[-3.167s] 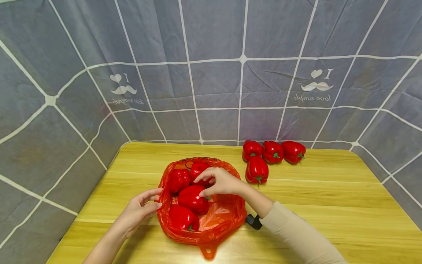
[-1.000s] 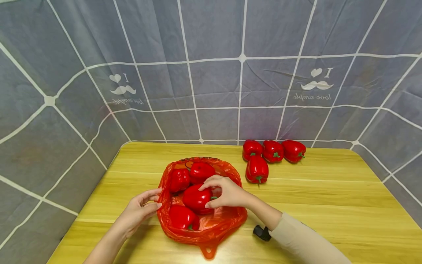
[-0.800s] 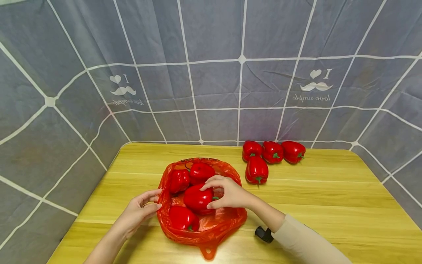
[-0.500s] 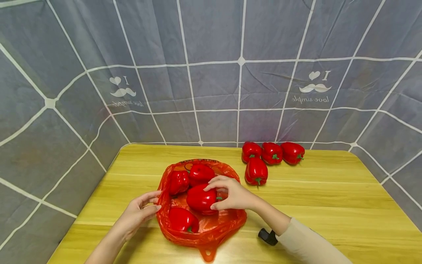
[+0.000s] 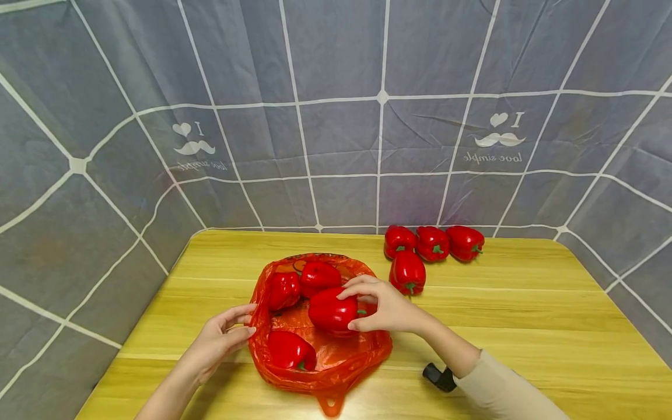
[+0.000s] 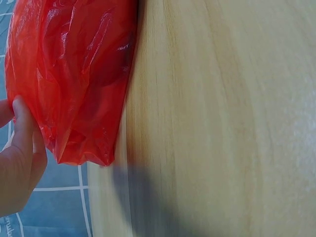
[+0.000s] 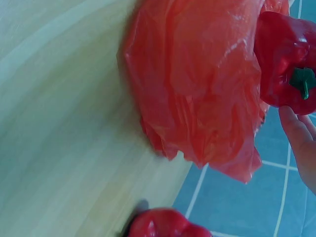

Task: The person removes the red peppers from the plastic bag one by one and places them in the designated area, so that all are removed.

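Note:
A red plastic bag (image 5: 346, 379) stands wide open on the table. Three red bell peppers lie inside: a left pepper (image 5: 284, 290), a back pepper (image 5: 320, 277) and a front pepper (image 5: 290, 351). My right hand (image 5: 385, 304) grips another bell pepper (image 5: 332, 310) around its stem end, fingers on the far side and thumb on the near side. In the right wrist view this pepper (image 7: 281, 59), green stem showing, is up at the bag's rim. My left hand (image 5: 217, 338) holds the bag's left rim at the fingertips; its thumb lies against the outside of the plastic.
Several more bell peppers (image 5: 432, 244) sit grouped at the table's back, right of the bag. The wooden table (image 5: 525, 326) is backed by a grey checked curtain (image 5: 341, 134). A black device (image 5: 440, 377) is at my right wrist.
My right hand has taken hold of a pepper in the bag and moved it right and slightly up, apart from the other three. The left hand has stayed at the rim.

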### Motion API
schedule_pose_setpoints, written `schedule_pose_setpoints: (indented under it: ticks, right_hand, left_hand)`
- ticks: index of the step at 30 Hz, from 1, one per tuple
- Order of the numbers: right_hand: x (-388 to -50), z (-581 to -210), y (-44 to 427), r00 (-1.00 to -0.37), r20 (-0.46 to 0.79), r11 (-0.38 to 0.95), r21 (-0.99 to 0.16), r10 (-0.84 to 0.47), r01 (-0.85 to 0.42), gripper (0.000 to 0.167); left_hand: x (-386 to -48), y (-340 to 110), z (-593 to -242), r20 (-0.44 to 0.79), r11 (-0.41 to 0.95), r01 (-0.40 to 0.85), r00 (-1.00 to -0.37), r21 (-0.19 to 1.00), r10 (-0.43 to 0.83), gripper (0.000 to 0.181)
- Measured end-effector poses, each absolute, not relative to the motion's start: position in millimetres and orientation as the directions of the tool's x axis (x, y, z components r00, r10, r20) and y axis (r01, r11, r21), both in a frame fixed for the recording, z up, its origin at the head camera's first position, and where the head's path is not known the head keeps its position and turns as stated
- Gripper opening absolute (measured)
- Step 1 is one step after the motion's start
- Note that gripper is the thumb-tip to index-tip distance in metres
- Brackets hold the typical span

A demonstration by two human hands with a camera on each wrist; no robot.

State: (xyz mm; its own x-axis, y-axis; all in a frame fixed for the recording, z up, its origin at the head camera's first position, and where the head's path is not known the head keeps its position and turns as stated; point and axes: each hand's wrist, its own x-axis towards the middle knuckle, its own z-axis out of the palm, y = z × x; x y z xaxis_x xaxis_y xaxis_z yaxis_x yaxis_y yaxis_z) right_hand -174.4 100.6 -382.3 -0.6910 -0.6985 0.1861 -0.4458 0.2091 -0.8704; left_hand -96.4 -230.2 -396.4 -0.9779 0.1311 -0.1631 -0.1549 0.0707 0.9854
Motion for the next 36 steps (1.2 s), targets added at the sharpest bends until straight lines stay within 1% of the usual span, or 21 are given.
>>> schedule_pose_setpoints:
  ticks: [11, 22, 26, 33, 36]
  right_hand:
    - [-175, -374, 119, -0.708, 0.217, 0.210, -0.861, -0.673, -0.464, 0.040]
    - [-175, -364, 137, -0.747, 0.240, 0.252, -0.841, -0.620, -0.479, 0.040]
    - [-175, -361, 144, -0.757, 0.243, 0.250, -0.846, -0.607, -0.472, 0.039]
    - [-175, -358, 157, -0.763, 0.252, 0.200, -0.873, -0.595, -0.444, 0.039]
    - [-175, -355, 163, -0.777, 0.253, 0.227, -0.863, -0.577, -0.451, 0.039]
  left_hand:
    - [-95, -229, -395, -0.178, 0.066, -0.171, -0.978, 0.983, 0.111, 0.055]
    - [-95, -230, -394, -0.170, 0.057, -0.164, -0.978, 0.985, 0.124, 0.055]
    - [-94, -230, -394, -0.168, 0.057, -0.161, -0.977, 0.985, 0.132, 0.055]
    - [-93, -231, -393, -0.159, 0.060, -0.152, -0.975, 0.987, 0.152, 0.056]
    - [-94, -230, -393, -0.164, 0.059, -0.157, -0.976, 0.986, 0.142, 0.056]
